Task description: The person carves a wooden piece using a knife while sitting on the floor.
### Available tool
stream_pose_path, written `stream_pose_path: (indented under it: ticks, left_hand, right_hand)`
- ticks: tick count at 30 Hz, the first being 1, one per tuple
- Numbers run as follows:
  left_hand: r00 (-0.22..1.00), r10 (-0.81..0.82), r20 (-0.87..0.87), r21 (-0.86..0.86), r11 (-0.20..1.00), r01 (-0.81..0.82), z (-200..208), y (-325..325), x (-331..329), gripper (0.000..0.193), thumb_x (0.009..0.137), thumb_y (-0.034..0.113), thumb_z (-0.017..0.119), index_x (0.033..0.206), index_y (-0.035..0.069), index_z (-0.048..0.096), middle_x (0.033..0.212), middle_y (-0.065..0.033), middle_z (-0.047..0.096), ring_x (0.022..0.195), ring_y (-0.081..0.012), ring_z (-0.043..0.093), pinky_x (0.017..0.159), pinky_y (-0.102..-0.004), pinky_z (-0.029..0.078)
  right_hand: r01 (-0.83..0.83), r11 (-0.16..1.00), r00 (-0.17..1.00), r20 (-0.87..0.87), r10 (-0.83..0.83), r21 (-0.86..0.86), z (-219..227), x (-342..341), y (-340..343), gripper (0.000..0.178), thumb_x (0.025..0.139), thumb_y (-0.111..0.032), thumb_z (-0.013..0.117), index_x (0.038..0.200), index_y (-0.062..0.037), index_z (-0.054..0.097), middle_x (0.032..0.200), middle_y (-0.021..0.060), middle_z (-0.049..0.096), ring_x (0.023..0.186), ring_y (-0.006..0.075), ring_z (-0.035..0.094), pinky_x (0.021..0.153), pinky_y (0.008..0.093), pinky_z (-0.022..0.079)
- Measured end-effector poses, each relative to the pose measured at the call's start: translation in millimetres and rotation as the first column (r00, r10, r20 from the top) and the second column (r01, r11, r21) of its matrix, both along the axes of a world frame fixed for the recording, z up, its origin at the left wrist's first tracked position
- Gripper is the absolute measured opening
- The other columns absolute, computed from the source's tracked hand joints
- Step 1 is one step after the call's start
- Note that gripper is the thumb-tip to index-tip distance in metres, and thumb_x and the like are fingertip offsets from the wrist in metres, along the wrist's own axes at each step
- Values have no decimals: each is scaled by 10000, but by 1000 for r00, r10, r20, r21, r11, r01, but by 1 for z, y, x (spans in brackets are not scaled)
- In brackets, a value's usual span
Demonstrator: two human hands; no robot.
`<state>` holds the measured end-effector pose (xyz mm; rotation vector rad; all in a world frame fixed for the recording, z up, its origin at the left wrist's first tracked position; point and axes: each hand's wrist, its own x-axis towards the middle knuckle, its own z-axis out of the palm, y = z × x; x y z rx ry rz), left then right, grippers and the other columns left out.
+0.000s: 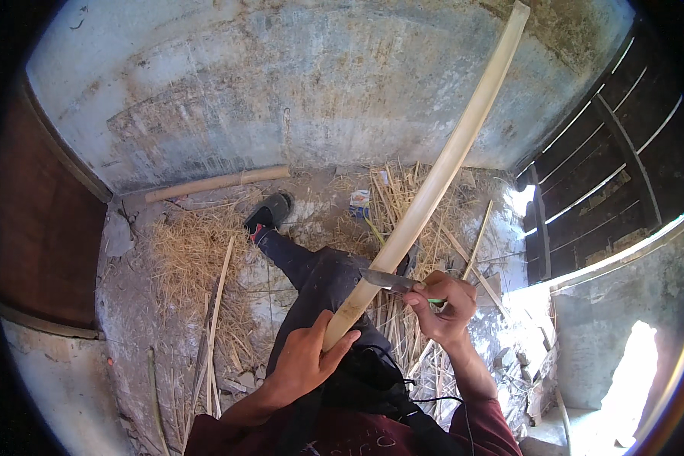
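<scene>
A long pale split bamboo strip (436, 190) runs from my lap up toward the far right, slanting across my legs. Its near end is gripped by my left hand (305, 363), with fingers and thumb around its sides. My right hand (443, 305) is closed on the handle of a knife (388, 280); a bit of green shows at the handle, the rest being hidden by the fingers. The metal blade lies across the strip's upper face, a little beyond my left hand, and appears to touch it.
Straw-like shavings (197, 247) are heaped on the floor left of my leg, with more around the strip. A bamboo pole (219, 184) lies along the far wall (281, 83). A small box (359, 203) and thin strips (222, 292) lie about. Dark slatted boards (608, 159) stand at right.
</scene>
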<state>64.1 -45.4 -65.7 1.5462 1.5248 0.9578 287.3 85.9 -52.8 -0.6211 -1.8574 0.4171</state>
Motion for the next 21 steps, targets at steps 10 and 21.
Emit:
stream_pose_path:
  ticks: [10,21]
  left_hand:
    - [1000,9,-26,96,995,-7,-3,2,5,436,1031,358,708,1086,-34,526,647,-229,626,610,-441,693,509,-482,508]
    - [998,-9,-60,100,995,15,-2,1,10,425,1025,344,717,1064,-40,540,636,-223,631,591,-434,691,498,-478,521]
  right_hand:
    - [-56,991,984,177,34,123,5,-1,-12,288,732,-184,959,748,-100,684,663,48,625,513,173,615,436,303,425]
    - [-77,983,965,261,31,168,16,1,-12,318,761,-179,950,797,-84,649,676,78,659,538,188,646,460,286,434]
